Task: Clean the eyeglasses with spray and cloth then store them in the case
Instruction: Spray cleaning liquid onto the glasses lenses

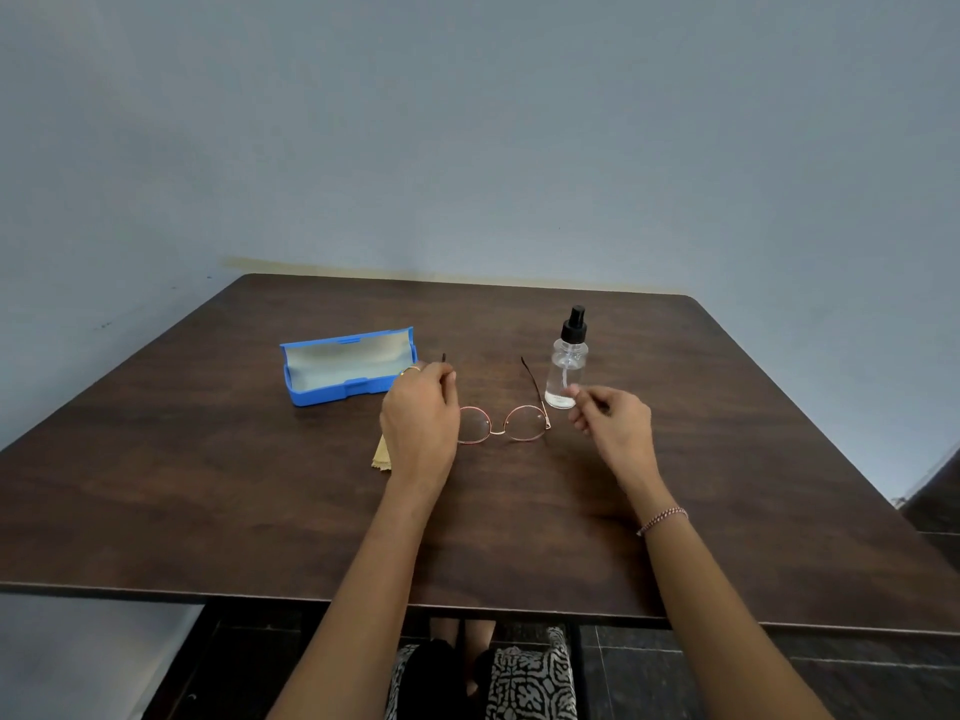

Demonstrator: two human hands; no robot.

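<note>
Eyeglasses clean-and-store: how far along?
Done: nothing beyond the case lying open. In hand: the left hand pinches a temple of the unfolded eyeglasses; the right hand sits by the spray bottle, grip unclear. Left: spraying, wiping with the cloth (partly under the left hand), storing.

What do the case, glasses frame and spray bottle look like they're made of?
Case: likely moulded hard plastic, matte blue shell with crisp edges; pale lining inside, possibly fabric.
Glasses frame: thin metal wire by the look, with a rose-gold sheen; darker temple tips, perhaps plastic.
Spray bottle: clear plastic or glass, cannot tell which; see-through, dip tube showing; black pump cap, likely plastic.
</note>
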